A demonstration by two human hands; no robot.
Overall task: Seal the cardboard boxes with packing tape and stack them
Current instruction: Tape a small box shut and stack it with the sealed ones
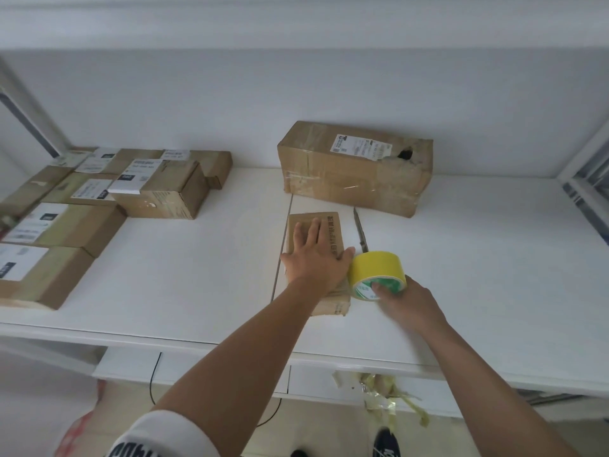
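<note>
A small flat cardboard box (333, 225) lies on the white table (197, 275) in the middle. My left hand (318, 258) presses flat on its top with fingers straight. Right beside the box's near right corner, my right hand (403, 300) grips a yellow roll of packing tape (377, 272), with the thumb inside the core. A larger taped cardboard box (354, 168) with a white label and a torn hole stands behind, against the wall.
Several labelled cardboard boxes (99, 199) crowd the table's left side, some stacked. A slim cutter (360, 230) lies just right of the small box. Scraps of used tape (389, 394) hang off the table's front edge.
</note>
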